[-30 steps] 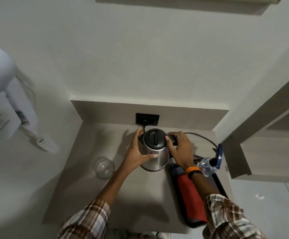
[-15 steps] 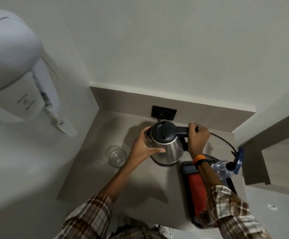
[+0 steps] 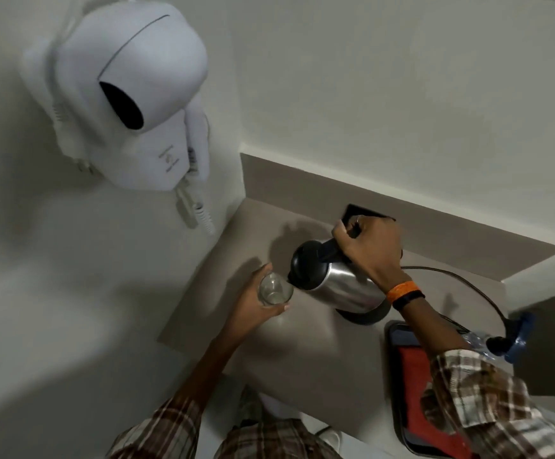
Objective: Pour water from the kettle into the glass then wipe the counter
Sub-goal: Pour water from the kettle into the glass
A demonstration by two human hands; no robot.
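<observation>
kettle [image 3: 342,286] handle: hidden by right hand [image 3: 369,250] | tray [image 3: 402,385]: cut off at bottom edge

Kettle [image 3: 339,283] now tipped toward glass [image 3: 274,288] (left hand [image 3: 256,301] moved there)

Head view, indoor, dim overall; flat greyish-green cast on walls. Light falls from above and behind the viewer: shadows of the kettle [image 3: 337,281] and both arms lie on the surface [image 3: 319,352] toward the back corner, soft-edged. A broad soft shadow covers the lower left wall. Bright streaked highlights on the kettle's steel body; faint glints on the glass [image 3: 274,289] rim. Strong wide-angle distortion: wall edges bow, the hair dryer [image 3: 130,94] at upper left looms oversized. Plaid sleeves at the bottom edge are smeared. Fine detail soft throughout; compression blur visible.
</observation>
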